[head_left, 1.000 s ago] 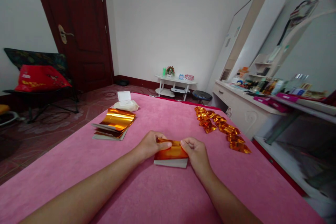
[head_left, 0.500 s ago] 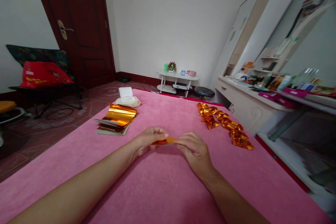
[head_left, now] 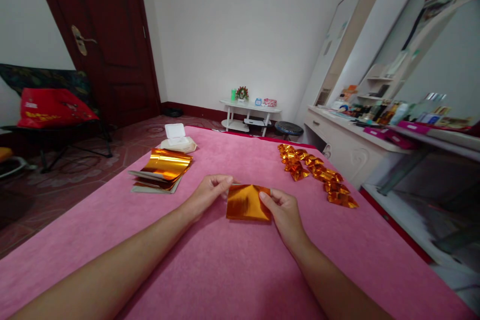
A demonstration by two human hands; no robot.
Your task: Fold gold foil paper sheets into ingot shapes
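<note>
Your right hand pinches the right edge of the gold sheet, which is right of the foil stack and nearer you. Your left hand is at the sheet's upper left corner; whether it pinches, I cannot tell. The shaped gold pieces lie well right of the stack; a pale packet sits just behind it.

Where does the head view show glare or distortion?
In the head view, bright glare streaks the curved stack of gold foil sheets, a softer sheen marks the rectangular gold foil piece, and the tall white cabinet leans, probably from lens distortion.
</note>
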